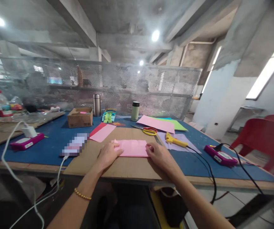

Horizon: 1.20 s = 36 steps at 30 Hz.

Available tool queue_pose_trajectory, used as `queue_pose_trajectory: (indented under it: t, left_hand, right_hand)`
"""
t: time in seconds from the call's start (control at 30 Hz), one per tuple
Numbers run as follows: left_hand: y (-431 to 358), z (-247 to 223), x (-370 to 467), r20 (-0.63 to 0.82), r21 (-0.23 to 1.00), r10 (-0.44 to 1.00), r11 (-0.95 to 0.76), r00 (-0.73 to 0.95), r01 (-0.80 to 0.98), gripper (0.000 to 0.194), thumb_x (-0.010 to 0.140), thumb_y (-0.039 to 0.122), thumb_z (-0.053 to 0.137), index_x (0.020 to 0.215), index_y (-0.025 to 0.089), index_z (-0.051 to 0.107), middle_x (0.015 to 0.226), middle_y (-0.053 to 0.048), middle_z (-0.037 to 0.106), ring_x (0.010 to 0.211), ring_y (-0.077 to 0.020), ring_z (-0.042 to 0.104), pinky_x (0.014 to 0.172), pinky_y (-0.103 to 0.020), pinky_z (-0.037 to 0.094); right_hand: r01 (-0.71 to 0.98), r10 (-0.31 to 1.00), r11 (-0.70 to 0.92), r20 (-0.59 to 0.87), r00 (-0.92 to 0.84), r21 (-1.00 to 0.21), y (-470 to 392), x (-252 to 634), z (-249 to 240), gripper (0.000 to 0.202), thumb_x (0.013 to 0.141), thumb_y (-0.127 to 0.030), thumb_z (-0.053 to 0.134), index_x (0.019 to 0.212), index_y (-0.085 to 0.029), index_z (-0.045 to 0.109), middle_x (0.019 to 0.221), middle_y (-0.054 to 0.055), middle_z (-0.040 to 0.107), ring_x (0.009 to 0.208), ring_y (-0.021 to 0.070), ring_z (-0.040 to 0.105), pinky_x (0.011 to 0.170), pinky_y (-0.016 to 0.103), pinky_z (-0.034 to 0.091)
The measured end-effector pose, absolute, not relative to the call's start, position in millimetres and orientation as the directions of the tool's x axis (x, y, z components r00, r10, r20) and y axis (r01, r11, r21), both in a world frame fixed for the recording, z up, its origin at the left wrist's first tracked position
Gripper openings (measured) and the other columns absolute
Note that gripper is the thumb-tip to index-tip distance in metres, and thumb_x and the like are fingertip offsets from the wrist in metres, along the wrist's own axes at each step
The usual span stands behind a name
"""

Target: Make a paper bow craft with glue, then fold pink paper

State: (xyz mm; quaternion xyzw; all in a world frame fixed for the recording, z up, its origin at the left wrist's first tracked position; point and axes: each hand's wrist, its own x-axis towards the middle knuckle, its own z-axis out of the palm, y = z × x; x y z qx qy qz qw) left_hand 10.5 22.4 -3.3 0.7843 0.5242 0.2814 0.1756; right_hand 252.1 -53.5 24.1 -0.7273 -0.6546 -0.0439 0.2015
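Note:
A folded sheet of pink paper [133, 148] lies over the brown cardboard [127, 168] in front of me. My left hand [110, 154] grips its left end, thumb on top. At the right end, my right hand [157, 155] pinches the paper's edge between curled fingers and thumb. Beyond the paper are scissors [150, 130] with red and yellow handles. To the right, a yellow glue gun [175, 140] rests on a pale purple sheet [189, 147]. A smaller pink sheet [103, 132] lies beyond my left hand.
A phone [76, 144] with a white cable and a purple power strip [27, 141] lie left; another purple strip [220, 156] lies right. At the back stand a cardboard box [80, 118], a steel flask [96, 105] and a green tumbler [135, 112]. More coloured sheets [156, 123] lie back right.

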Motion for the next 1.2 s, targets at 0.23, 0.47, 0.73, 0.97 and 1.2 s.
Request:
queue_pose_trajectory:
  t: [0.23, 0.47, 0.73, 0.97, 1.2]
  left_hand:
    - [24.4, -8.3, 12.5, 0.289, 0.553, 0.905, -0.424, 0.313, 0.717, 0.058, 0.082, 0.043, 0.066, 0.133, 0.017, 0.064, 0.141, -0.015, 0.060, 0.131, -0.0300, 0.054, 0.109, -0.038, 0.039]
    - [18.6, -4.5, 11.0, 0.290, 0.600, 0.901, -0.433, 0.321, 0.673, 0.051, 0.084, 0.030, 0.062, 0.134, 0.021, 0.062, 0.141, -0.009, 0.061, 0.133, -0.0265, 0.053, 0.113, -0.037, 0.037]
    - [9.9, 8.9, 9.2, 0.320, 0.720, 0.924, -0.381, 0.210, 0.580, 0.041, 0.084, 0.020, 0.059, 0.123, 0.023, 0.071, 0.128, -0.005, 0.070, 0.122, -0.0242, 0.062, 0.107, -0.035, 0.044]
    - [15.5, 3.3, 8.4, 0.380, 0.762, 0.897, -0.442, 0.225, 0.474, 0.032, 0.083, 0.015, 0.059, 0.110, 0.017, 0.076, 0.119, -0.006, 0.074, 0.113, -0.0207, 0.067, 0.102, -0.031, 0.047]
    - [20.4, -5.4, 10.9, 0.355, 0.759, 0.903, -0.429, 0.241, 0.489, 0.031, 0.085, 0.015, 0.057, 0.109, 0.018, 0.076, 0.116, -0.007, 0.074, 0.111, -0.0206, 0.067, 0.100, -0.031, 0.048]
  right_hand:
    - [0.960, 0.885, 0.115, 0.466, 0.018, -0.255, -49.1, 254.0, 17.9, 0.037, 0.095, -0.022, 0.044, 0.125, -0.016, 0.064, 0.119, 0.012, 0.071, 0.108, 0.0231, 0.064, 0.088, 0.031, 0.045]
    - [0.894, 0.893, 0.165, 0.447, 0.043, -0.416, -45.9, 263.7, 18.8, 0.047, 0.091, -0.021, 0.041, 0.135, -0.015, 0.057, 0.089, 0.006, 0.072, 0.080, 0.0190, 0.067, 0.071, 0.029, 0.050]
    - [0.951, 0.842, 0.109, 0.536, 0.067, -0.291, -34.9, 271.0, -1.2, 0.046, 0.095, -0.022, 0.036, 0.137, -0.014, 0.053, 0.095, 0.012, 0.072, 0.085, 0.0232, 0.069, 0.074, 0.033, 0.051]
    - [0.957, 0.813, 0.126, 0.580, 0.052, -0.262, -37.1, 269.8, 0.6, 0.046, 0.092, -0.016, 0.038, 0.135, -0.015, 0.055, 0.105, 0.014, 0.073, 0.091, 0.0242, 0.070, 0.076, 0.034, 0.053]
    - [0.960, 0.782, 0.177, 0.624, -0.003, -0.217, -24.8, 282.4, -21.7, 0.045, 0.090, -0.011, 0.039, 0.130, -0.014, 0.060, 0.107, 0.016, 0.074, 0.095, 0.0259, 0.071, 0.081, 0.037, 0.054]
